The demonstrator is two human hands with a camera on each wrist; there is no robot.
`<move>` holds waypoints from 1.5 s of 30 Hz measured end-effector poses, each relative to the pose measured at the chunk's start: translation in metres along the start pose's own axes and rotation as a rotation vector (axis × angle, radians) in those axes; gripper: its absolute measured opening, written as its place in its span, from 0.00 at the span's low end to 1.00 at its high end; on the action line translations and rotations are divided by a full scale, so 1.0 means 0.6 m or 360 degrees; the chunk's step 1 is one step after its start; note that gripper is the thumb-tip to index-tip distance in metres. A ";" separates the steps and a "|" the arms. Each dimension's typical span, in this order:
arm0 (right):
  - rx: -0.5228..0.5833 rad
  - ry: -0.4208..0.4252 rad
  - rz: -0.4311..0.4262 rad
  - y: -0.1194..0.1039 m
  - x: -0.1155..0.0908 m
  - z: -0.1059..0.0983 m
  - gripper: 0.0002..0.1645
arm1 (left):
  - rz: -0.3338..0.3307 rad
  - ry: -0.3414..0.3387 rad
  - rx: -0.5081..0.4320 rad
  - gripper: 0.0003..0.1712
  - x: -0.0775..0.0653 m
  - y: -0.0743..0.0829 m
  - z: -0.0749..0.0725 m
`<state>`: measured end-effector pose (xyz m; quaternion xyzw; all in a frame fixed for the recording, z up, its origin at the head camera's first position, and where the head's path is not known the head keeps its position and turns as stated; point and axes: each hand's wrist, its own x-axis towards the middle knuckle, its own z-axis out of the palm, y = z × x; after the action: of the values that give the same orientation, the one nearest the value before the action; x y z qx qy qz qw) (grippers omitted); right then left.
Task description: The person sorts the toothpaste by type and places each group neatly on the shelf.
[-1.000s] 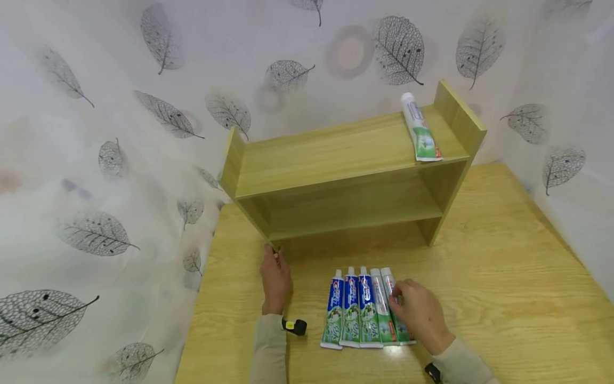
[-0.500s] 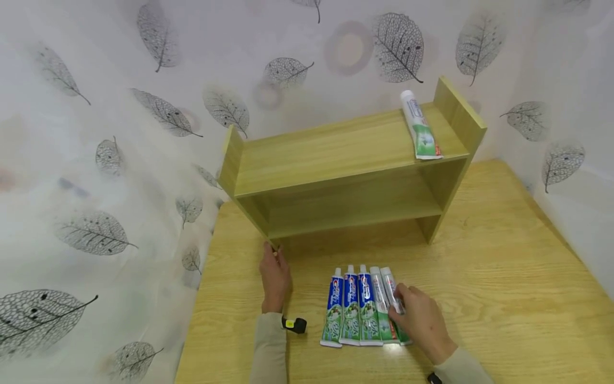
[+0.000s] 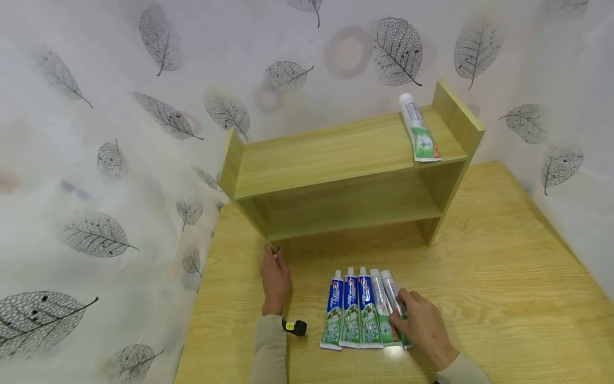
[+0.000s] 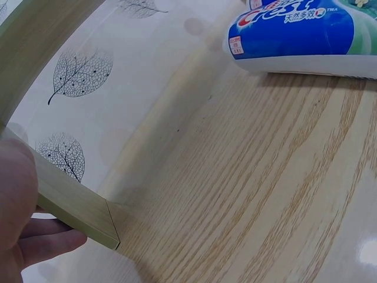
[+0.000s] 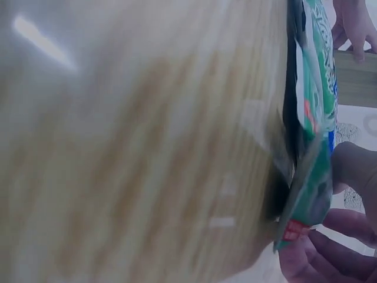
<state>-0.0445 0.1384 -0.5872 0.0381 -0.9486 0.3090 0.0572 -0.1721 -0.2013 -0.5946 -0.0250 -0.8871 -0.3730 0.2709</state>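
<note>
My left hand (image 3: pixel 275 282) grips the lower front end of the wooden shelf's left side panel. In the left wrist view, fingers (image 4: pixel 50 242) curl round that panel (image 4: pixel 82 206). Five-odd toothpaste tubes lie side by side on the table: several blue-and-green ones (image 3: pixel 350 309) on the left, two silver-and-green ones on the right. My right hand (image 3: pixel 427 328) holds the rightmost toothpaste tube (image 3: pixel 390 288) by its side, thumb and fingers about it. Its green crimped end (image 5: pixel 309 200) tilts away from the neighbouring tube in the right wrist view.
The two-tier wooden shelf (image 3: pixel 316 160) stands at the back of the wooden table (image 3: pixel 518 277). One white-and-green toothpaste tube (image 3: pixel 418 130) lies on its top board at the right end. Leaf-patterned walls (image 3: pixel 158 229) border the table behind and on both sides.
My right hand has shifted slightly right and down, its fingers closing about the rightmost tube, which now turns a little away from its neighbour. My left hand has stayed at the shelf.
</note>
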 end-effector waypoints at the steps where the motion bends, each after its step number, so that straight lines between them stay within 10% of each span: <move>1: 0.0004 0.0014 -0.0003 0.002 0.000 0.001 0.19 | -0.0012 -0.0018 0.0003 0.07 -0.002 0.001 -0.001; 15: 0.0024 0.0560 -0.0439 0.012 0.023 -0.010 0.18 | -0.0089 -0.0051 0.0003 0.09 -0.001 0.002 -0.002; 45: 0.0099 0.0840 -0.0666 -0.088 0.118 -0.179 0.05 | -0.0121 -0.0103 0.0021 0.06 0.004 -0.001 -0.003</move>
<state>-0.0999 0.1567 -0.4611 0.1524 -0.8627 0.3187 0.3619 -0.1736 -0.2035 -0.5927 -0.0014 -0.8981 -0.3761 0.2279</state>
